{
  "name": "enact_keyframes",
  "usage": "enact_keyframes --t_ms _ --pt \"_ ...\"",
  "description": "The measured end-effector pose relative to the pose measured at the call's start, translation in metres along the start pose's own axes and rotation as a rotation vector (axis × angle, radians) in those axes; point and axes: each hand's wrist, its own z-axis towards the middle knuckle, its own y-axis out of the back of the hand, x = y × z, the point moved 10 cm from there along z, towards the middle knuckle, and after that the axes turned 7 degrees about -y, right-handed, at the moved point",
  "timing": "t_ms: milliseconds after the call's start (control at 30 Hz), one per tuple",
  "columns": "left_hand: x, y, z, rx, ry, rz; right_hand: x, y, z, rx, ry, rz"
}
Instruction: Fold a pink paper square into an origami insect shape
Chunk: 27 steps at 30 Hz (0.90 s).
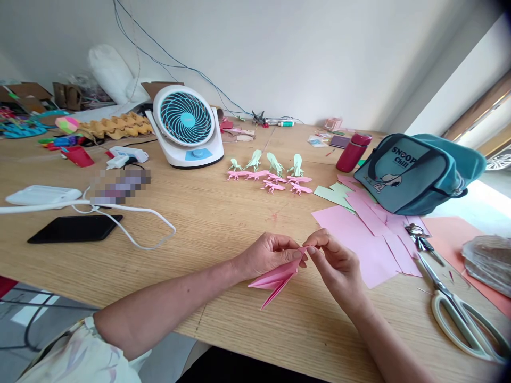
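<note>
A piece of folded pink paper [277, 279] is held above the near part of the table, its long pointed flaps spreading toward the lower left. My left hand [269, 256] is closed on its upper body, thumb on top. At the narrow upper tip, my right hand [333, 263] pinches the paper between thumb and forefinger. The fingertips of both hands nearly meet and hide part of the tip. Farther back stand several folded pink paper insects [273, 185] in front of several green paper insects [275, 164].
Pink paper sheets [349, 236] lie to the right, beside scissors [455, 308] and a teal bag [403, 173]. A red flask [353, 152] stands by the bag. A white fan [187, 125] is at back left; a black phone [74, 229] and white cable [159, 215] lie left.
</note>
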Motion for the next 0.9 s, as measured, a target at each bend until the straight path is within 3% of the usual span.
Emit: enact_keyframes --t_ms 233,433,900 --pt "-0.006 0.012 0.0 -0.128 -0.091 0.249 -0.002 -0.003 -0.002 -0.013 0.045 -0.118" --pt "-0.018 0.011 -0.002 -0.141 -0.2 0.412 -0.004 -0.003 -0.001 -0.023 0.038 -0.086" --pt "-0.027 0.008 -0.003 -0.128 -0.246 0.449 -0.002 0.002 -0.002 -0.05 0.09 -0.038"
